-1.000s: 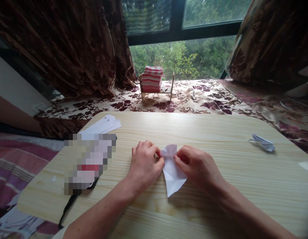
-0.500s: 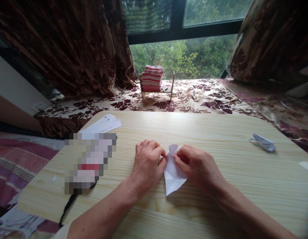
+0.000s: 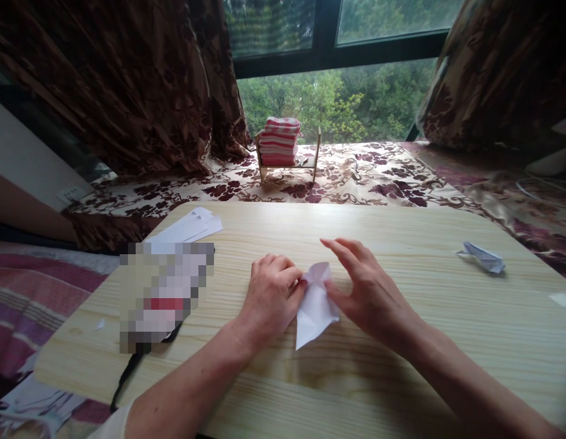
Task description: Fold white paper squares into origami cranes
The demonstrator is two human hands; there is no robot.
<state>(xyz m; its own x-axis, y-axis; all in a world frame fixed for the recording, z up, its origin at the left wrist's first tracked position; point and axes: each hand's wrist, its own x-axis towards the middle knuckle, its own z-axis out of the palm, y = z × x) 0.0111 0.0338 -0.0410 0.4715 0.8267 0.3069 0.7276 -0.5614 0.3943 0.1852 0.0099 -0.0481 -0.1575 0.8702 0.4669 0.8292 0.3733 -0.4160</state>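
A folded white paper piece (image 3: pixel 314 305) lies on the pale wooden table (image 3: pixel 402 366), its pointed tip toward me. My left hand (image 3: pixel 271 296) is closed, pinching the paper's upper left edge. My right hand (image 3: pixel 363 286) rests beside the paper's right edge with its fingers stretched out and lifted; the thumb touches the paper.
A finished folded paper figure (image 3: pixel 482 257) lies at the table's right. White paper sheets (image 3: pixel 191 227) and a blurred-out object (image 3: pixel 161 292) with a black cord sit at the left. A small wooden rack with striped cloths (image 3: pixel 283 146) stands on the patterned ledge behind. Curtains hang at both sides.
My right hand let go of its pinch on the paper's top and spread its fingers. The paper's tip swung slightly left. My left hand kept its grip.
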